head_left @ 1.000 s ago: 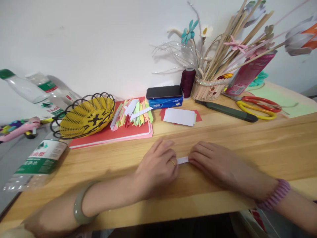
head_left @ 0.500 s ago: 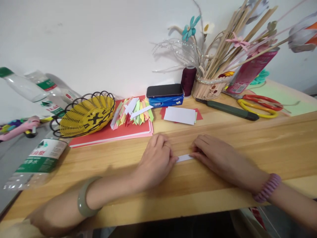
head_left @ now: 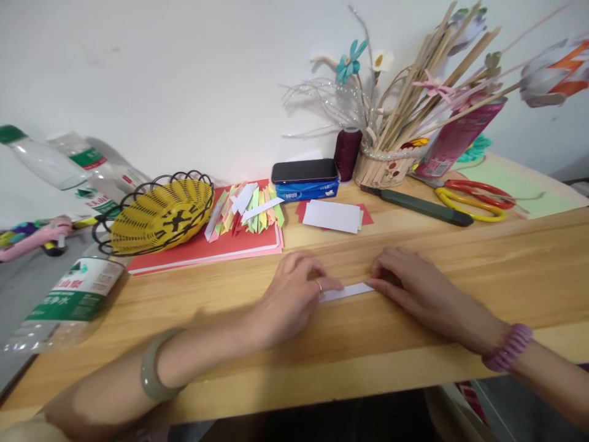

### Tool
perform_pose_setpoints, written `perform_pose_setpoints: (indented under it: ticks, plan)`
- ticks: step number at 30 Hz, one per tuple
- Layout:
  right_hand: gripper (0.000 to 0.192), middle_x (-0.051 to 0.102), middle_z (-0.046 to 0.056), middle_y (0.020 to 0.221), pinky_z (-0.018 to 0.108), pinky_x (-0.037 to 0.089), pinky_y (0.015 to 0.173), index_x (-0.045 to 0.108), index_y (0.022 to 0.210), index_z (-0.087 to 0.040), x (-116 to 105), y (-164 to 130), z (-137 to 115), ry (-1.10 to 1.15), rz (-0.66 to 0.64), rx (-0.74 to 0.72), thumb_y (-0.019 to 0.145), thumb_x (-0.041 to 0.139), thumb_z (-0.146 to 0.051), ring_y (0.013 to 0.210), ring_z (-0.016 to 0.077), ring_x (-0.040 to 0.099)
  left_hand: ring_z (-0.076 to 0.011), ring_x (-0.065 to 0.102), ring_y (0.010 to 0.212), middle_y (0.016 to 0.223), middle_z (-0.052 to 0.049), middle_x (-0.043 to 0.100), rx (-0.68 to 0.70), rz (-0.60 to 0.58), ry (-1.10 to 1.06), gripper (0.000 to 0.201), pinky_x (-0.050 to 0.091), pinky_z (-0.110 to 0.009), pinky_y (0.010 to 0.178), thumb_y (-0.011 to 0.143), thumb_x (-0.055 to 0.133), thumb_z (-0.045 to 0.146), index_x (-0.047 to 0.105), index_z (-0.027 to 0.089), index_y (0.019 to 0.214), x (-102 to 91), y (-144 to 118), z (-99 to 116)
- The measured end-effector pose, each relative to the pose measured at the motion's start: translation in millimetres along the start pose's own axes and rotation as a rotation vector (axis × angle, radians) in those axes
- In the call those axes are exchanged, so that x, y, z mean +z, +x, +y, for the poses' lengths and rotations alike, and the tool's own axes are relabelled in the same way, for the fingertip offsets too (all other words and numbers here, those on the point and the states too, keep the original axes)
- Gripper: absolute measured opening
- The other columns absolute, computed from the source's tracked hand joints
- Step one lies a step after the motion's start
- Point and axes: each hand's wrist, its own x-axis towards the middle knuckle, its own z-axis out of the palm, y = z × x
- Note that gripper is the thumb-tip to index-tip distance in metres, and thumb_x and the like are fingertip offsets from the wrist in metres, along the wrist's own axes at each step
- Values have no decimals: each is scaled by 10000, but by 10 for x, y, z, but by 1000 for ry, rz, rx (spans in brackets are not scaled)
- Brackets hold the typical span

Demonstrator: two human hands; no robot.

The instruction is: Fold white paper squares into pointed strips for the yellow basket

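Note:
A narrow white paper strip (head_left: 347, 291) lies flat on the wooden table (head_left: 506, 276) between my two hands. My left hand (head_left: 292, 298), with a ring on one finger, presses down on the strip's left end. My right hand (head_left: 421, 288) presses on its right end with the fingertips. Both hands rest palm down on the table. A green bangle sits on my left wrist and a pink beaded band on my right wrist.
Behind the hands lie a white card on red paper (head_left: 332, 215), a pile of folded coloured strips (head_left: 246, 210) on red sheets, a yellow wire basket (head_left: 161, 215), a phone on a blue pack (head_left: 304, 171), a knife (head_left: 421, 205), scissors (head_left: 476, 197), a stick holder (head_left: 384, 166), and bottles (head_left: 69, 301) at left.
My hands have slid apart along the strip, the right hand moving right, so more of the white strip shows between them than before.

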Motion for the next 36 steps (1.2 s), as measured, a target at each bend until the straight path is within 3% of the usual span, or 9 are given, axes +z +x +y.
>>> perform_pose_setpoints:
  ticks: [4, 7, 13, 17, 21, 24, 30, 36]
  plan:
    - [241, 573, 49, 786, 351, 405, 684, 537, 786, -202, -38, 8, -50, 136, 29, 34, 902, 387, -350, 741, 192, 517, -246, 371, 1091, 1007, -58, 513, 105, 70, 78, 300, 373, -453, 936, 864, 450, 119, 682, 280, 964, 13, -2, -1]
    - [215, 584, 58, 846, 367, 427, 727, 561, 860, -201, -44, 5, -124, 160, 33, 32, 878, 440, -378, 808, 204, 532, -249, 389, 1088, 990, -65, 533, 122, 82, 92, 254, 380, -452, 937, 844, 501, 151, 697, 272, 952, 14, 9, 10]
    - [129, 541, 49, 846, 354, 434, 728, 510, 779, -200, 7, 20, -274, 180, -66, -35, 878, 448, -254, 813, 189, 521, -221, 463, 1065, 952, -56, 622, 100, 80, 21, 165, 410, -399, 945, 843, 561, 235, 681, 213, 954, -5, 41, 23]
    - [103, 562, 28, 818, 315, 440, 688, 505, 772, -205, 12, 16, -334, 227, -54, -28, 856, 451, -181, 768, 167, 538, -218, 490, 1026, 971, -66, 643, -11, 62, -11, 290, 446, -382, 896, 807, 607, 212, 594, 165, 1093, -17, 48, -2]
    - [76, 589, 14, 764, 279, 443, 600, 504, 774, -203, 5, -1, -365, 234, -28, 44, 844, 474, -207, 672, 149, 552, -205, 507, 914, 836, -51, 637, -55, 88, -78, 81, 465, -336, 799, 810, 613, 192, 664, 164, 867, -25, 54, -10]
    - [91, 639, 30, 813, 283, 463, 611, 559, 869, -194, -4, 2, -392, 257, 5, 39, 838, 516, -268, 699, 160, 588, -193, 522, 837, 723, -41, 631, -67, 133, -166, 64, 462, -311, 745, 796, 628, 172, 671, 153, 752, -28, 56, 11]
    - [227, 707, 3, 787, 271, 477, 628, 664, 843, -221, -43, 8, -500, 315, -6, -47, 889, 448, -272, 704, 155, 642, -124, 563, 634, 711, -6, 644, -183, 65, -328, 108, 449, -227, 596, 803, 632, 213, 703, 197, 883, -43, 34, 85]
    - [237, 697, 12, 755, 264, 467, 577, 655, 844, -209, -17, -16, -579, 227, 25, -132, 898, 429, -256, 644, 150, 634, -120, 566, 587, 648, -25, 628, -98, 156, -301, 162, 442, -209, 543, 837, 575, 243, 690, 157, 763, -23, 18, 87]
